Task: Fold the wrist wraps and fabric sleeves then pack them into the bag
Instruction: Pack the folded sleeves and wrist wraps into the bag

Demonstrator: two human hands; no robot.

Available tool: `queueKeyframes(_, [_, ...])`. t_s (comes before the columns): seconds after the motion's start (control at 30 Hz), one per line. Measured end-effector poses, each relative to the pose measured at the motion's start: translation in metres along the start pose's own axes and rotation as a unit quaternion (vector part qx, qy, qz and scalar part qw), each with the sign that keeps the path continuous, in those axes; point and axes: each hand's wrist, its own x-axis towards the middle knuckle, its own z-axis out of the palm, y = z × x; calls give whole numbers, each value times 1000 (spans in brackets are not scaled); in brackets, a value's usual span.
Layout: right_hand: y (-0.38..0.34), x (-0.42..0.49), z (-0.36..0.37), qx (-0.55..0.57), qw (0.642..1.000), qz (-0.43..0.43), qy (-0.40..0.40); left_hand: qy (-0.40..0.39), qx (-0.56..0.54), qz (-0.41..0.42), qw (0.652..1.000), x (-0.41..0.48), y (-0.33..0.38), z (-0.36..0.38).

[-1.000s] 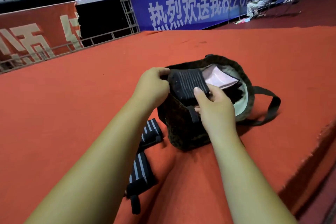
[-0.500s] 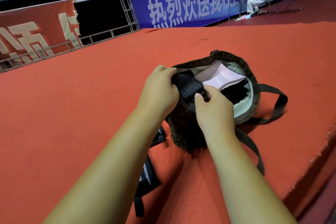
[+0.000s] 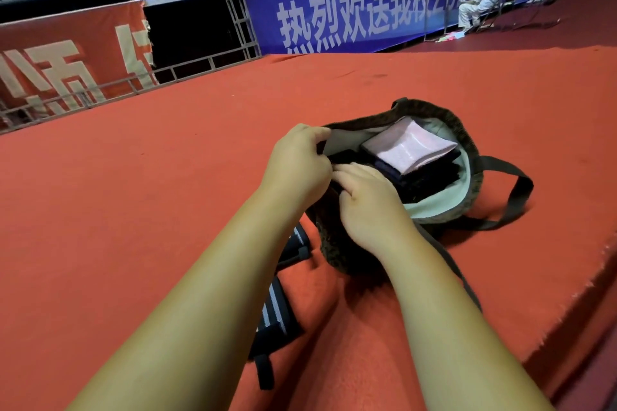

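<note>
Both hands are at the near-left rim of the bag [image 3: 467, 130], which sits on the red mat [image 3: 133, 210] close to its right edge. The left hand [image 3: 297, 160] has its fingers curled over the rim, pinching it and pulling it open. The right hand [image 3: 367, 200] is pressed down just inside the mouth with fingers bent onto something dark. I'd guess that's a folded wrap being tucked in, but the hands cover it, so I can't tell whether the fingers grip it or just push on it.

Inside there's already a pink packet [image 3: 410, 147] lying on dark stuff toward the far side. Two striped wraps [image 3: 277, 310] lie on the mat beside the bag's near-left side, half hidden under the left forearm, so I'd say packing is only partway done.

If you want this step to go well, keep the rim pulled wide with the left and push the bundle flat down along the near wall so the fold doesn't spring open. Don't shove it under the packet. The bag is soft and could tip toward the mat's edge, so press straight down. The strap [image 3: 514, 197] trails off to the right, out of the way.
</note>
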Motion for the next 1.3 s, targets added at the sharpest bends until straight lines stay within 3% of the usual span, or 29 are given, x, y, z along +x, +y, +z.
queueKeyframes(0.1, [-2,4,-2,-79,994,32,-64,-1,4,26,1000,-5,2,-1])
queueKeyframes(0.3, [-6,11,3,-83,991,70,-78,2,28,39,999,-7,-6,-2])
queueKeyframes(0.43, [-6,5,7,17,998,62,26,-29,3,35,999,-12,-10,-8])
queueKeyframes(0.57, [-18,-8,-5,146,976,82,142,-32,-55,18,998,-25,-19,-20])
queueKeyframes(0.67, [-40,-24,-12,151,955,98,237,-23,-163,-43,985,-44,-36,-27])
queueKeyframes(0.73, [-57,-36,-16,196,944,99,246,-11,-176,-81,981,-59,-54,-31])
queueKeyframes(0.83, [-78,-50,-9,261,948,124,135,8,-146,-149,978,-87,-83,-31])
queueKeyframes(0.97, [-79,-71,27,233,946,217,-54,42,-129,-258,957,-129,-122,-26])
queueKeyframes(1.13, [-74,-85,54,146,948,243,-145,43,-140,-367,919,-156,-163,-13])
queueKeyframes(1.3, [-76,-85,69,98,943,233,-216,10,-158,-386,909,-161,-171,3])
